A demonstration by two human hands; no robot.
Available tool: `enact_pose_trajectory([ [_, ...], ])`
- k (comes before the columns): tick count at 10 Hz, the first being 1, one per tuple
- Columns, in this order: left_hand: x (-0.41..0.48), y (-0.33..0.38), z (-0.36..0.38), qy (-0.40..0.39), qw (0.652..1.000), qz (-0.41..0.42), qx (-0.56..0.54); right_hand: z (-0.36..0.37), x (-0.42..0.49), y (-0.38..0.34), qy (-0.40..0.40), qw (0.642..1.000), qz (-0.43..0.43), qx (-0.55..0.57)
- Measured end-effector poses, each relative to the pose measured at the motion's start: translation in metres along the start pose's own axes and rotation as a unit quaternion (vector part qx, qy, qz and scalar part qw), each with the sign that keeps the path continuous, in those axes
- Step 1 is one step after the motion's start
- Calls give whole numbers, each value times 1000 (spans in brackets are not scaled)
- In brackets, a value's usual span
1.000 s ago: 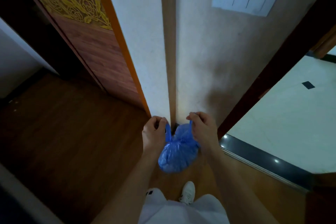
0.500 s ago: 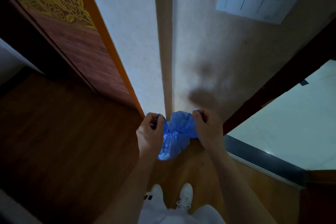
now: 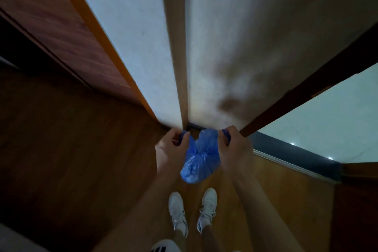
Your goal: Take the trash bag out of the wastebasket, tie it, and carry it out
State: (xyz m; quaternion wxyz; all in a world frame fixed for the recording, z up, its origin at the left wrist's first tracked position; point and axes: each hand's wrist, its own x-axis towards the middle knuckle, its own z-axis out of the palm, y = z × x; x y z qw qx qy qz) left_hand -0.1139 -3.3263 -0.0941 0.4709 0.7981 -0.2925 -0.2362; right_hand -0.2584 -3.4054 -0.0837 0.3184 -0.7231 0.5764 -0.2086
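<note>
A small blue plastic trash bag point(image 3: 199, 159) hangs in front of me above the wooden floor, its top gathered into a neck. My left hand point(image 3: 170, 150) grips the bag's left handle strip. My right hand point(image 3: 235, 149) holds the right handle strip, pulled out to the side. Both fists are closed on the plastic, level with each other, with the bag's bulge hanging between them above my white shoes point(image 3: 193, 208). No wastebasket is in view.
A pale wall corner point(image 3: 176, 51) rises straight ahead. A reddish wooden door point(image 3: 67, 32) with an orange frame stands to the left. On the right, a dark door frame point(image 3: 306, 86) and threshold strip point(image 3: 294, 157) border a light tiled floor point(image 3: 335, 120).
The camera has tilted down, so the wall switch has left the view and both shoes show. The hands have drawn the handles apart and the bag's top has tightened into a neck.
</note>
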Motion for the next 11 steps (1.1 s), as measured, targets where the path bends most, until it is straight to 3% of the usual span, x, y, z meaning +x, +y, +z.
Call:
enact_pose_trajectory([
  [3, 46, -110, 88, -30, 998, -45, 18, 105, 48, 120, 54, 988, 108, 92],
  [6, 86, -182, 152, -58, 995, -53, 68, 172, 90, 191, 40, 994, 76, 70],
  [7, 88, -186, 160, -82, 992, -47, 78, 174, 95, 203, 22, 999, 19, 30],
  [8, 84, -198, 163, -139, 978, -11, 153, 172, 91, 219, -19, 994, -63, -83],
  [9, 73, -210, 157, -182, 938, 87, 282, 163, 84, 226, -44, 973, -113, -198],
  [11, 68, -187, 133, -148, 891, 217, 371, 146, 78, 205, -67, 956, -173, -229],
])
